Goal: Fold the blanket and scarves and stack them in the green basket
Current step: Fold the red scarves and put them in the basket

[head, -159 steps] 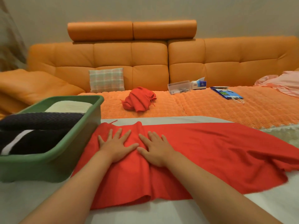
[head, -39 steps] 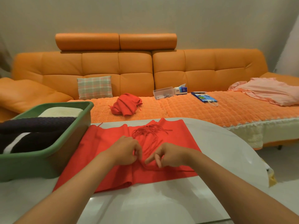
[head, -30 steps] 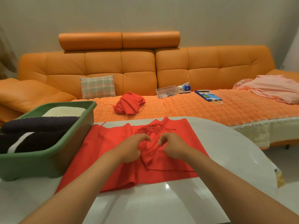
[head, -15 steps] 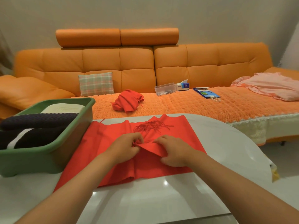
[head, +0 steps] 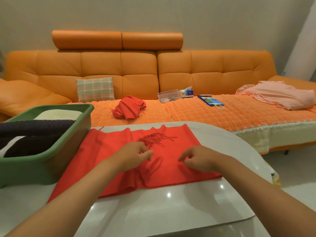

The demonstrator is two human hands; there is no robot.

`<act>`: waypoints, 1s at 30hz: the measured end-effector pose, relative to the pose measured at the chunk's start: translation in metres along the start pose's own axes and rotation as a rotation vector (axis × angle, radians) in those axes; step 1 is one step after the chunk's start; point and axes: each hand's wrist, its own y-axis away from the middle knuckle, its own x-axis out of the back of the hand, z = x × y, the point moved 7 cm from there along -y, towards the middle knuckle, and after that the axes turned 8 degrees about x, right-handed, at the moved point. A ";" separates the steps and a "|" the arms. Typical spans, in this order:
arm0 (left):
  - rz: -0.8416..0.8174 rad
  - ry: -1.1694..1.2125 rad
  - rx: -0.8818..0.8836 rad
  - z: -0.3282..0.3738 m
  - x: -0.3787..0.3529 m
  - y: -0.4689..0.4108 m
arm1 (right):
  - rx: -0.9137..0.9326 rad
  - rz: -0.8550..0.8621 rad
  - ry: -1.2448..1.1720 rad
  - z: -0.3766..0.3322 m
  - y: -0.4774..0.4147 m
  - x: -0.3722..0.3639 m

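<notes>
Red scarf [head: 106, 151] is what I am working on. It lies doubled over and flat on the table [head: 171, 211], straight ahead of me at 12 o'clock, with its long side running from 9 to 3. Its fringe [head: 158, 138] is flopped back on top of the upper layer.

I judge the cloth to be thin, light and limp. It will sag from whatever point I lift and will keep no crease on its own, and on this glossy top it will probably slide. It is best taken by two corners or by a folded edge, one in each hand, rather than by the loose tassels.

My left hand [head: 132, 157] and right hand [head: 200, 160] both sit on the middle of the scarf, well apart, fingers curled with the tips down at the cloth. I cannot tell whether either one has fabric nipped. The fringe is at 12 o'clock between them, nearest my left fingertips.

The green basket [head: 51, 168] stands at 9 o'clock, touching the scarf's left end, with dark folded cloth [head: 34, 129] already in it. A crumpled red scarf [head: 130, 107] waits on the sofa [head: 136, 82] at 12 o'clock.
</notes>
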 end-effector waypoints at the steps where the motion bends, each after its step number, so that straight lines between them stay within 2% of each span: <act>1: 0.090 -0.039 -0.012 0.001 0.004 -0.011 | 0.001 0.089 0.015 -0.001 -0.009 0.007; 3: 0.175 -0.141 -0.023 0.001 0.004 -0.032 | 0.001 0.204 0.068 0.000 -0.032 0.015; 5: 0.143 -0.229 0.009 -0.005 -0.003 -0.055 | 0.008 0.237 0.080 0.003 -0.060 0.013; 10: 0.048 -0.471 0.080 -0.020 -0.026 -0.098 | 0.044 0.231 0.177 0.013 -0.117 0.002; 14: 0.179 -0.463 0.137 -0.036 -0.013 -0.118 | -0.007 0.148 0.165 0.033 -0.141 -0.019; 18: 0.369 -0.439 0.323 -0.064 0.017 -0.126 | -0.022 0.121 0.165 0.047 -0.148 -0.029; 21: 0.345 -0.556 0.479 -0.081 0.021 -0.128 | -0.019 0.121 0.167 0.049 -0.151 -0.029; 23: 0.420 -0.474 0.422 -0.072 0.020 -0.128 | -0.022 0.130 0.168 0.048 -0.150 -0.029; 25: 0.523 -0.406 0.155 -0.040 0.016 -0.124 | -0.030 0.153 0.154 0.048 -0.147 -0.029; 26: 0.496 -0.444 0.025 -0.024 0.007 -0.121 | -0.036 0.161 0.150 0.048 -0.146 -0.028; 27: 0.388 -0.507 -0.054 -0.016 -0.008 -0.122 | -0.041 0.159 0.153 0.049 -0.144 -0.028; 28: 0.233 -0.549 -0.028 -0.018 -0.022 -0.122 | -0.046 0.146 0.160 0.050 -0.142 -0.028; 30: -0.043 -0.539 0.204 -0.045 -0.042 -0.122 | -0.057 0.112 0.171 0.056 -0.136 -0.029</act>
